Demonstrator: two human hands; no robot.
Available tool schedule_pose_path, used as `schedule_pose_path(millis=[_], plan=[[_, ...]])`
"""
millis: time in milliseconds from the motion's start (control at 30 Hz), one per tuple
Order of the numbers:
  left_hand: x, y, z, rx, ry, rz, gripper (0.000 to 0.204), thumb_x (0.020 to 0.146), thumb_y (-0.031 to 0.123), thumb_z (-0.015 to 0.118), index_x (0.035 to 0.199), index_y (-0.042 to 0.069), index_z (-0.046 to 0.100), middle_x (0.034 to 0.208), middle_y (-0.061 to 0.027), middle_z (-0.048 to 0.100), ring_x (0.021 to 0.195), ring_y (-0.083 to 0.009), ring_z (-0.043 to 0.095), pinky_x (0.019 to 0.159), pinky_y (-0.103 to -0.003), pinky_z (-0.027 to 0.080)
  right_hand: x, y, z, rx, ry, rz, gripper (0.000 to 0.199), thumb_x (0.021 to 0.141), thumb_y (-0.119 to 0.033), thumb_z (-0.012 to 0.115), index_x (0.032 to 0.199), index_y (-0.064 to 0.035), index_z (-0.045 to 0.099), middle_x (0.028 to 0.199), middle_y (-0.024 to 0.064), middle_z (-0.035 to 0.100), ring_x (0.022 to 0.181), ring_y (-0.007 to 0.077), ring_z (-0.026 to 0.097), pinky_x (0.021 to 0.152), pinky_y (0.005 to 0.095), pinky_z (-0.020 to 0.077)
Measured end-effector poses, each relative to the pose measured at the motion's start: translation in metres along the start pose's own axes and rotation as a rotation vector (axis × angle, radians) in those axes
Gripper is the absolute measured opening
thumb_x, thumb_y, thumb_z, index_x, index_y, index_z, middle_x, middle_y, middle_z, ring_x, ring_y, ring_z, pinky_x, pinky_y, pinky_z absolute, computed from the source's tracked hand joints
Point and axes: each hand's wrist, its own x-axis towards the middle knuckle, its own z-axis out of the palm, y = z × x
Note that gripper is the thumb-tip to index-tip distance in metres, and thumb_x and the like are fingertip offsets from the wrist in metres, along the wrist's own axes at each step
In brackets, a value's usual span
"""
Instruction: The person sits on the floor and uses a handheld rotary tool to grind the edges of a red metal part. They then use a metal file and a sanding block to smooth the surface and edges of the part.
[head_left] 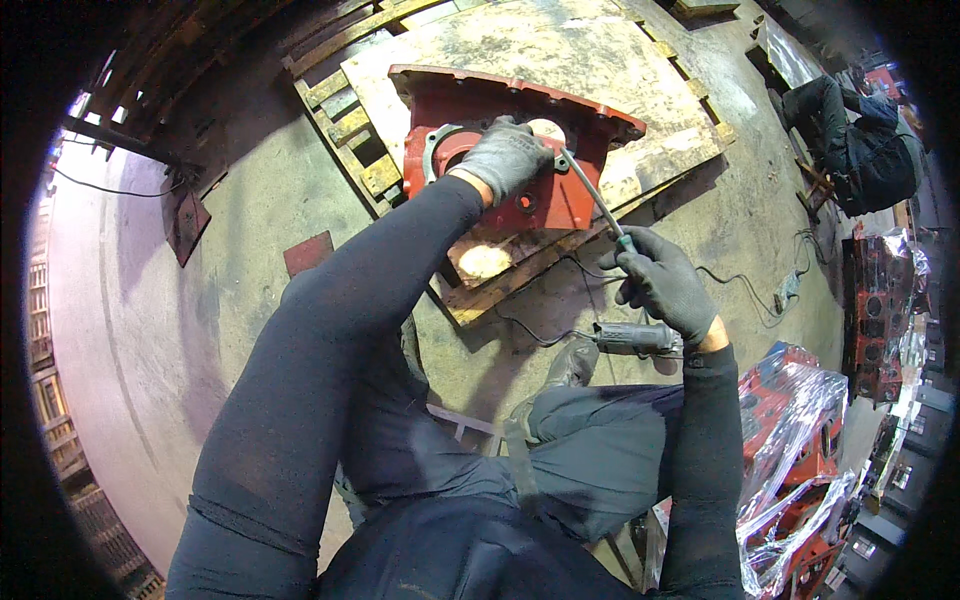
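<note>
A: Where's the casting [575, 205]?
B: On the pallet [640, 60], near side. Probably heavy, stiff; we'd grip its far flange [520, 88].
A: Fingers?
B: Our left hand [505, 158]: bent over it, can't tell if pinching. Our right hand [665, 285]: wrapped round the tool [597, 197] by its handle [626, 243].
A: Room?
B: Pallet's near edge is close; we've more room far.

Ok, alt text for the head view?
Gloved right hand holds a green-handled metal tool at a red metal casting; gloved left hand is on the casting, which sits on a board-topped wooden pallet. A corded power tool lies nearby.
</note>
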Motion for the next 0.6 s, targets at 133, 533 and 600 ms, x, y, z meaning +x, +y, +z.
schedule_pose_path(millis=[133, 533, 600], plan=[[-0.005, -0.004, -0.01, -0.119, -0.016, 0.019, 0.033, 0.098, 0.012, 0.056, 0.121, 0.025, 0.076, 0.112, -0.0065, 0.075, 0.111, -0.0282, 0.07, 0.098, -0.043, 0.05, -0.007, 0.007, -0.013, -0.022, -0.042, 0.058, 0.042, 0.106, -0.021, 0.057, 0.139, 0.0032, 0.056, 0.107, 0.0115, 0.076, 0.062, 0.0123, 0.069, 0.051, 0.0234, 0.0506], [-0.034, -0.011, -0.021, -0.336, 0.187, -0.092, 0.031, 0.092, 0.01, 0.062, 0.12, 0.015, 0.073, 0.113, -0.0137, 0.07, 0.11, -0.0352, 0.067, 0.098, -0.045, 0.053, 0.054, 0.015, 0.027, 0.446, -0.155, 0.01, 0.046, 0.11, -0.033, 0.051, 0.133, 0.006, 0.052, 0.12, 0.0214, 0.074, 0.076, 0.0242, 0.077, 0.061, 0.0309, 0.0616], [-0.039, -0.014, -0.051, -0.273, 0.153, -0.219, 0.028, 0.09, 0.011, 0.065, 0.117, 0.015, 0.072, 0.109, -0.0129, 0.071, 0.107, -0.0349, 0.067, 0.094, -0.045, 0.055, 0.072, 0.017, 0.033, 0.521, -0.147, 0.049, 0.046, 0.11, -0.032, 0.048, 0.132, 0.0076, 0.055, 0.118, 0.0222, 0.075, 0.083, 0.0246, 0.077, 0.063, 0.0301, 0.0614]])
